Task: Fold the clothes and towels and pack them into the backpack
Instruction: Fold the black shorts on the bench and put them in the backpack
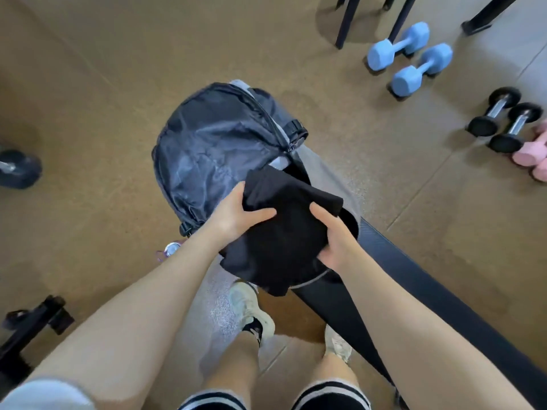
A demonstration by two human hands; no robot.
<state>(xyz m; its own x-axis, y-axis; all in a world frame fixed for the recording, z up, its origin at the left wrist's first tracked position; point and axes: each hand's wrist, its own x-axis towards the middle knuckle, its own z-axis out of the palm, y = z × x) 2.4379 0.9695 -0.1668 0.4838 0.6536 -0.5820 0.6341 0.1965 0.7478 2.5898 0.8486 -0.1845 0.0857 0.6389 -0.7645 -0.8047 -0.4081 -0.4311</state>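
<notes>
Holding a folded black garment [281, 229] from both sides, the two hands keep it above the open mouth of the backpack [213, 149], which stands on the floor [88, 99]. Left hand [236, 214]: fingers clamped on the garment's left edge, thumb on top. Right hand [334, 235]: fingers clamped on its right edge, thumb lying across the cloth. The garment's far corner overlaps the backpack's opening; its near corner hangs down toward the shoes.

Backpack: dark blue-grey flap thrown open on the far side, shiny lining wrinkled, zip running along the flap's right rim, grey panel to the right of the opening. Black buckle at the flap's right end, another at its near left corner.

Right of the backpack, a black padded bench [414, 291] runs diagonally toward the near edge. Just near-left of the backpack, a small purple-capped bottle [171, 248], partly hidden by the left forearm.

Far right of the backpack: two blue dumbbells [411, 59], then two black dumbbells [503, 121], with pink dumbbells [532, 155] at the frame edge. Left of the backpack, another black weight [17, 170], cut off. Near side of the backpack: two pale shoes [251, 309], bare legs.
</notes>
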